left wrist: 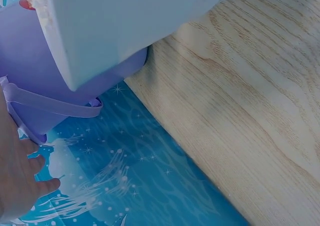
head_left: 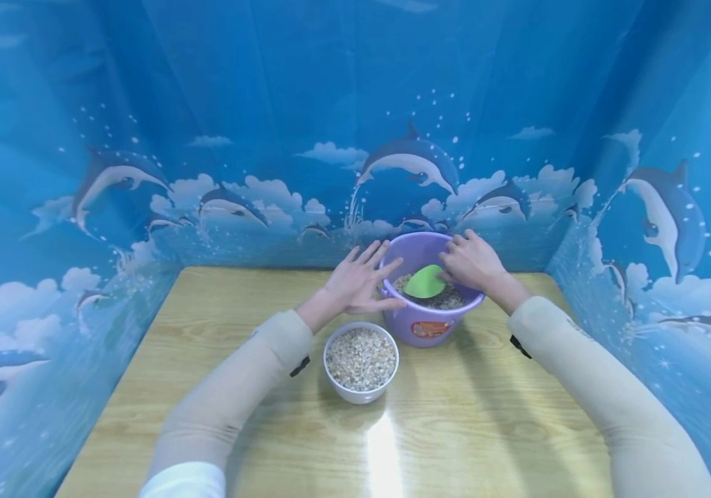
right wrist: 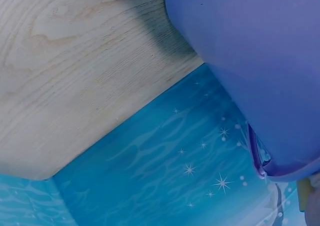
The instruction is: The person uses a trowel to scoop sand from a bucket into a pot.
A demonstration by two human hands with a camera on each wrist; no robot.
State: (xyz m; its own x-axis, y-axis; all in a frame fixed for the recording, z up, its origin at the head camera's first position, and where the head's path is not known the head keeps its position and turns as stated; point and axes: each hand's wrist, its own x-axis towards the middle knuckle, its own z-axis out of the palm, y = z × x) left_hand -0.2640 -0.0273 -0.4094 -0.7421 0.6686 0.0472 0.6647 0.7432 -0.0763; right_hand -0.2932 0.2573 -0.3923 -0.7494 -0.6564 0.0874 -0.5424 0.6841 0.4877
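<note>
A purple bucket (head_left: 402, 324) with an orange label stands near the table's back edge, holding tan-grey grains (head_left: 450, 297). Over its right rim, my right hand (head_left: 472, 261) grips a green scoop (head_left: 425, 282), whose blade is inside the bucket near the grains. The grip is mostly hidden. My left hand (head_left: 358, 282), fingers spread, lies at the bucket's left rim; whether it presses the rim I cannot tell. In the left wrist view, some fingertips (left wrist: 47, 186) show beside the bucket's handle (left wrist: 55, 104). Just below that hand sits a white bowl (head_left: 358, 397) full of pale grains.
The wooden table (head_left: 474, 429) carries the bucket and the bowl. Blue dolphin-print sheeting (head_left: 256, 104) rises behind the table and along both sides, close behind the bucket. The bowl stands in front of the bucket, slightly left.
</note>
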